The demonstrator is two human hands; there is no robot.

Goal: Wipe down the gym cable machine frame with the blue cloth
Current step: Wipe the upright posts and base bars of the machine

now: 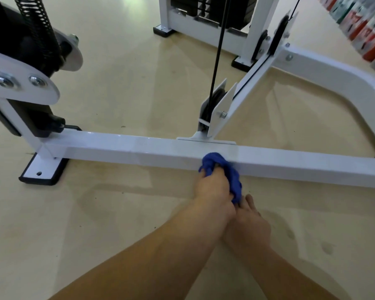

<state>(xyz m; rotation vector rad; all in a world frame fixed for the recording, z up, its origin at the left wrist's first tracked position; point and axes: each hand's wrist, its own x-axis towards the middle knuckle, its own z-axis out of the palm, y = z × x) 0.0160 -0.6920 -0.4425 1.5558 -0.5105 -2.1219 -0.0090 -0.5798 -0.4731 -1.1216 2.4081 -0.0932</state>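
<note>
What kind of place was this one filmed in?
Most likely a gym or workout room: a white cable machine frame, a pulley with a black cable running up from it, and what looks like a weight stack behind.

Your blue cloth [220, 167], bunched into a wad, pressed on the front top edge of the white square base bar of your cable machine frame [121, 148], near mid-length, bar glossy and horizontal
</note>
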